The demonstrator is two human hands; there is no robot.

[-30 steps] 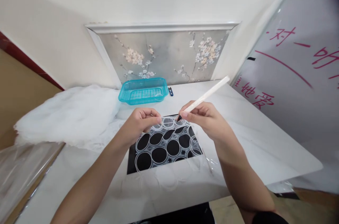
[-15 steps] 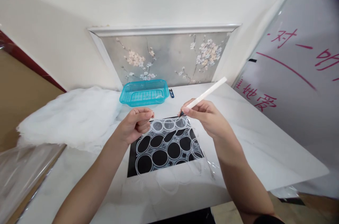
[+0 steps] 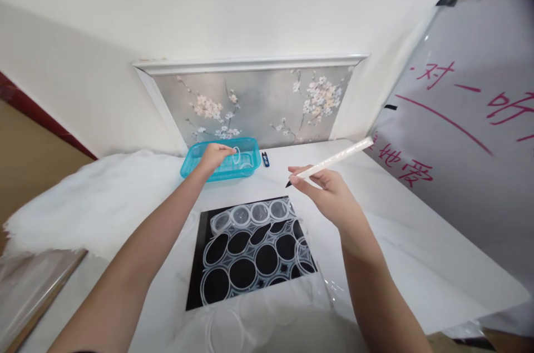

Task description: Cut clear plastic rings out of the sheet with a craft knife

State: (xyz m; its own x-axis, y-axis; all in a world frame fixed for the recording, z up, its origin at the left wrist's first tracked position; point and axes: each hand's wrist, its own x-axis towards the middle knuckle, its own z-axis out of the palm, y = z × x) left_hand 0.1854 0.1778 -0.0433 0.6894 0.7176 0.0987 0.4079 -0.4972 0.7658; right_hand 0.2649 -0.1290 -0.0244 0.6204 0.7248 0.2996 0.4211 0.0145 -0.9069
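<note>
My left hand (image 3: 214,157) is over the blue plastic basket (image 3: 233,174), its fingertips pinching a small pale ring (image 3: 239,154). Another pale ring piece lies in the basket below it. In my right hand (image 3: 331,194) is a white pen-shaped tool (image 3: 340,157) with a dark pointed tip, held slantwise with the tip down to the left, above the table. Nearer me lies a black board (image 3: 195,267). On it rests a clear sheet (image 3: 255,252) with rows of white-rimmed round outlines; several circles along its far row look cloudy.
Small blue thread snips (image 3: 266,159) lie right of the basket. White fluffy material (image 3: 95,197) is heaped on the left of the white marbled table (image 3: 400,236). Clear film with round outlines (image 3: 227,331) hangs near the front edge. A whiteboard (image 3: 459,186) with red writing stands at right.
My left hand has moved from above the far edge of the sheet to the basket, where a ring now shows in its fingers. The pen-shaped tool has lifted away from the sheet.
</note>
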